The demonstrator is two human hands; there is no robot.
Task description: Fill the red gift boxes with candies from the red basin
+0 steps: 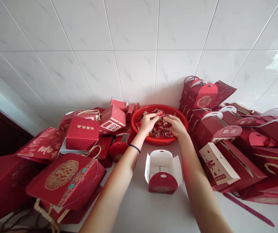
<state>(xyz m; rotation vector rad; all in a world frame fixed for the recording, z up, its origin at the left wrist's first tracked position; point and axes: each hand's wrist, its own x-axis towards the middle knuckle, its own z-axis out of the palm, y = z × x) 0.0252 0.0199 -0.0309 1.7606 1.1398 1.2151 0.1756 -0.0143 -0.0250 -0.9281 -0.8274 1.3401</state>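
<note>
At the red basin [163, 140] of wrapped pieces [157, 132], head view: left hand [148, 123], fingertips pinching a small red packet [160, 113]; right hand [177, 125], fingers bent beside it, grip cannot be told. Nearer, on pale tabletop [139, 207]: one open box [163, 185].

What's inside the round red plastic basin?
Small, mostly red wrapped pieces lie inside the round red plastic basin. The left hand and right hand hide some; the pieces cover its bottom.

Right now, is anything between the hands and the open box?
The left hand and right hand are over the red basin; its near rim stands between, then the raised far flap of the open box. Nothing else visible.
</note>
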